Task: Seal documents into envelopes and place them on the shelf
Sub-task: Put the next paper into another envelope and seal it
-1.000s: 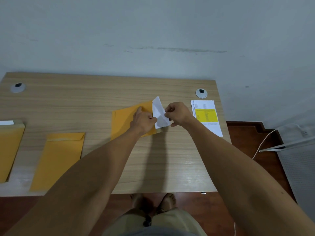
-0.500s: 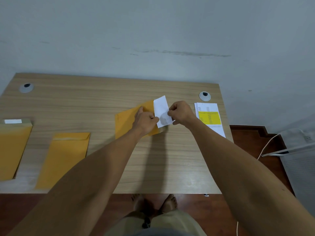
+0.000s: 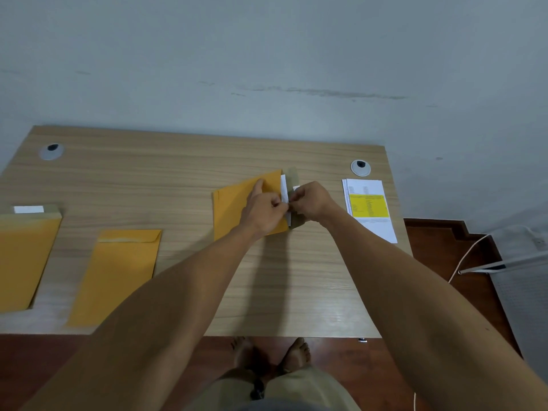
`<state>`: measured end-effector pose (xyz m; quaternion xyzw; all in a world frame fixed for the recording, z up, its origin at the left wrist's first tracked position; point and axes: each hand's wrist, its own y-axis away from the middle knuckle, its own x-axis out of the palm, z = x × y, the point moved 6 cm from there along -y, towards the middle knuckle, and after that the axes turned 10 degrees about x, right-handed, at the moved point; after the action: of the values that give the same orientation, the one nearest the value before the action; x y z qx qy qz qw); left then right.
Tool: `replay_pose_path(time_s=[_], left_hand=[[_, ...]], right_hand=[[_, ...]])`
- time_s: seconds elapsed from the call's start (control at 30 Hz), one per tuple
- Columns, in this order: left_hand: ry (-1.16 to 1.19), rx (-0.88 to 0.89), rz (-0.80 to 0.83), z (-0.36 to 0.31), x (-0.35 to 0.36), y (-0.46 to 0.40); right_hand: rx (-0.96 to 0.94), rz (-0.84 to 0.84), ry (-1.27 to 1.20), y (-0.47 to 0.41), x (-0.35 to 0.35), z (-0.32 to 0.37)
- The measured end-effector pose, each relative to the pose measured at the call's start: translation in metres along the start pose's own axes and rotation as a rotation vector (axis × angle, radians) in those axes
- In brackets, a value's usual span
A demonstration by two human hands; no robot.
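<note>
Head view, hands point(image 3: 289, 206) pinching envelope point(image 3: 234, 203) strip

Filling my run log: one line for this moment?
left hand: holds envelope | right hand: pinches white paper at flap | unsealed

no legible text anywhere; print on the paper stack point(image 3: 369, 207) with the yellow block at the tabletop's point(image 3: 178, 173) right edge is too small to read
</note>
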<state>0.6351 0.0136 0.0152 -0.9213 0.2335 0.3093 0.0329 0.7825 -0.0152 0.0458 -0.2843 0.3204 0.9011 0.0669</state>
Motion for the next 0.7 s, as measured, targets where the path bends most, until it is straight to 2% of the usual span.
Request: replay_pose_path(time_s=[0.2, 0.33, 0.43, 0.6, 0.7], left_hand=[[0.066, 0.07, -0.033, -0.007, -0.005, 0.004], [0.042, 0.077, 0.022, -0.005, -0.004, 0.01], [0.002, 0.069, -0.011, 0.009, -0.006, 0.012], [-0.11, -0.05, -0.113, 0.063, -0.031, 0.019], [-0.226, -0.145, -0.016, 0.1, -0.04, 0.026]], right_hand=[[-0.058, -0.003, -0.104, -0.004, 0.007, -0.004], [-0.058, -0.013, -0.116, -0.008, 0.014, -0.01], [-0.059, 0.003, -0.101, -0.008, 0.02, -0.015], [-0.01, 0.088, -0.125, -0.008, 0.029, -0.028], [0.011, 0.133, -0.104, -0.01, 0.036, -0.04]])
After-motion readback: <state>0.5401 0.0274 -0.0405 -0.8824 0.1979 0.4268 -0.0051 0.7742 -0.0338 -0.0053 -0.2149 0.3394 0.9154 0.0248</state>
